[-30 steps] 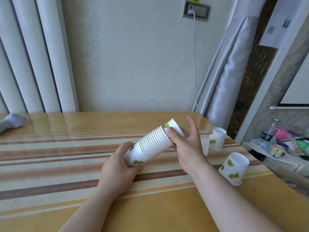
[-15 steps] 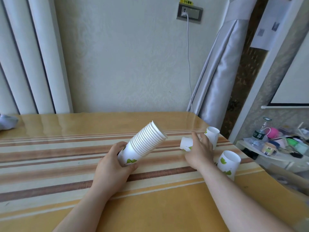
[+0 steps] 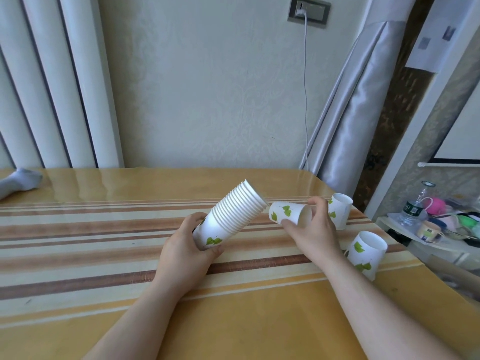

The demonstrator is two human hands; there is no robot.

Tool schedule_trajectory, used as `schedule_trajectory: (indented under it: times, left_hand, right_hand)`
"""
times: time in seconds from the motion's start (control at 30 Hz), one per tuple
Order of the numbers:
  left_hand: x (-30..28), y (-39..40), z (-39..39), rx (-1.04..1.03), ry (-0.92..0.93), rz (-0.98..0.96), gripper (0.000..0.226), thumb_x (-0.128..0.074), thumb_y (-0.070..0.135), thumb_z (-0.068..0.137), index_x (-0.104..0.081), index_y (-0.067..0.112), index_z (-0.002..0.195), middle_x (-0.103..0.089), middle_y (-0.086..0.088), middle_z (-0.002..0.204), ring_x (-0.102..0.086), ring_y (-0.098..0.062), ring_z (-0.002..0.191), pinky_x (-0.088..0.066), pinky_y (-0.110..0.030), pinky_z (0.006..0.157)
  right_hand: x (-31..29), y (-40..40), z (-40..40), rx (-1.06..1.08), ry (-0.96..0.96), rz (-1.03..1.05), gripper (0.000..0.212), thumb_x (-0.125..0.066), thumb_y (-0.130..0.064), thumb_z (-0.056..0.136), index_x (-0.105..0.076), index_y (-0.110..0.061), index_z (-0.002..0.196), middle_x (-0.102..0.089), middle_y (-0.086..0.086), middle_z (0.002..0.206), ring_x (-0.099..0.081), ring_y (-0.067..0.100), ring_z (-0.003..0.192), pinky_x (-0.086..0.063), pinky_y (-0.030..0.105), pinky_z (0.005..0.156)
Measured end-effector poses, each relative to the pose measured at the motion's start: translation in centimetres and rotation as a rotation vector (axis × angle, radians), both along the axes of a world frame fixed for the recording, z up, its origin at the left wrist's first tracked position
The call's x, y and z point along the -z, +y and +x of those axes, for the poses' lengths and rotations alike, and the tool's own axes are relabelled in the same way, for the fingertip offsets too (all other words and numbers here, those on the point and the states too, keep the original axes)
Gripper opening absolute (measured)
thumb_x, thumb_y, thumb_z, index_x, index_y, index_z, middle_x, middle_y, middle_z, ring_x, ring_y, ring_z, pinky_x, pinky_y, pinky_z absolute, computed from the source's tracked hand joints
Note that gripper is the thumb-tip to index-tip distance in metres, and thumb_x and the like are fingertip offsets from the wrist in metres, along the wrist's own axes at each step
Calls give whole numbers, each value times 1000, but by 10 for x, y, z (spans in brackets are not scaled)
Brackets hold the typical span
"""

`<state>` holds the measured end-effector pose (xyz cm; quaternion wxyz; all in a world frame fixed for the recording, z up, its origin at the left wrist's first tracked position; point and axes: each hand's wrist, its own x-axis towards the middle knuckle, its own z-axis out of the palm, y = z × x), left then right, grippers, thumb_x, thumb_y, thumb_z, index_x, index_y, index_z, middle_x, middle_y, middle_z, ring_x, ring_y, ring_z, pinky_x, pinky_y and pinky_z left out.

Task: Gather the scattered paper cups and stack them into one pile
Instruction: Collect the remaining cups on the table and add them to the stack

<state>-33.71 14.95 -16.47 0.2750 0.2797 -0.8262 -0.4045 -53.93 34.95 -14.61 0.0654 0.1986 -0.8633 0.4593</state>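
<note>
Gripping the base of the stack point(image 3: 231, 213), the left hand point(image 3: 185, 249) holds it tilted above the bench point(image 3: 104, 255), rims pointing up and to the right. The fingers wrap around the bottom cup, where a green leaf print shows, so this grip is clenched on the stack. The stack's ribbed rims fan out toward its open mouth, which faces the right hand point(image 3: 315, 233).

The right hand grasps a single cup point(image 3: 289, 213) lying on its side in the air, its closed base just beside the stack's mouth and its open end toward the palm. Thumb below and fingers above pinch it near the rim. Whether the cup's base touches the stack's rim cannot be told; they are very close.

Two more cups stand on the bench at the right. The far cup point(image 3: 340, 213) sits upright just behind the right hand, partly hidden by the fingers. The near cup point(image 3: 365, 253) stands mouth up beside the right forearm, close to the bench's edge, with green leaves on its side.

A grey sock point(image 3: 22, 180) lies at the far left of the bench, well apart from the cups. A white cable point(image 3: 306, 87) hangs down the wall from a socket point(image 3: 309, 11).
</note>
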Motion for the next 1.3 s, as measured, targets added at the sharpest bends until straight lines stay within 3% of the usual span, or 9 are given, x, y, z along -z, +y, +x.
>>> schedule_trajectory:
  times: [0.17,0.27,0.47,0.63,0.77,0.97,1.1,1.17,1.3]
  left_hand:
    - [0,1,0,1,0,-4,68,-89,34,79,-54,43,137,-73,16,113,-68,-19,104,-56,-41,88]
    - [0,1,0,-1,-10,-14,69,-89,34,79,-54,43,138,-73,16,113,-68,-20,105,-56,-42,88]
    - [2,1,0,9,-20,-71,69,-90,32,78,-56,42,137,-71,18,112,-66,-19,104,-50,-37,82]
    - [3,2,-2,8,-39,-111,71,-90,32,78,-55,44,138,-72,17,116,-67,-21,108,-52,-39,86]
    - [2,6,-2,8,-51,-159,73,-89,36,77,-54,43,141,-72,15,119,-67,-24,111,-52,-39,85]
    - [-6,35,-7,133,-10,-175,81,-87,41,76,-50,48,148,-72,17,117,-66,-20,110,-50,-36,85]
    - [-8,56,-4,264,16,-146,78,-87,38,77,-52,54,145,-74,23,110,-68,-9,103,-55,-32,84]
    - [-7,59,-3,285,-1,-150,76,-88,37,76,-57,50,144,-75,22,108,-69,-9,101,-54,-30,82]
    - [-5,58,0,272,-33,-168,75,-91,35,75,-61,45,143,-75,19,110,-70,-15,103,-52,-32,82]
  right_hand:
    - [-22,-7,7,-18,-463,-886,30,-77,-37,94,-62,-33,120,-72,-1,111,-65,18,85,-48,29,72]
    - [-40,-14,14,-114,-579,-1072,7,-71,-30,101,-72,-29,108,-68,-1,96,-51,12,69,-38,25,61]
    - [-40,-30,30,-298,-376,-763,32,-80,-23,95,-71,-26,126,-80,-5,104,-71,8,82,-49,24,69]
    - [-35,-30,42,-322,-319,-562,77,-90,-63,70,-68,-32,137,-74,-1,134,-71,22,124,-56,53,110]
    - [-44,-20,53,-381,-329,-486,106,-81,-77,73,-39,-39,162,-71,-14,136,-69,6,125,-52,47,114]
    - [-60,34,52,-333,-209,-541,59,-54,-40,111,-27,-44,164,-64,-9,143,-66,12,130,-51,36,109]
    - [-57,90,26,-5,244,170,59,-68,-37,99,-49,-42,154,-56,-17,147,-49,18,135,-42,38,107]
    - [-50,110,17,77,206,633,65,-66,-45,94,-45,-47,156,-45,-13,156,-39,28,141,-42,44,107]
    - [-31,131,16,41,-25,662,74,-71,-31,90,-41,-48,156,-38,-3,157,-46,28,135,-47,38,92]
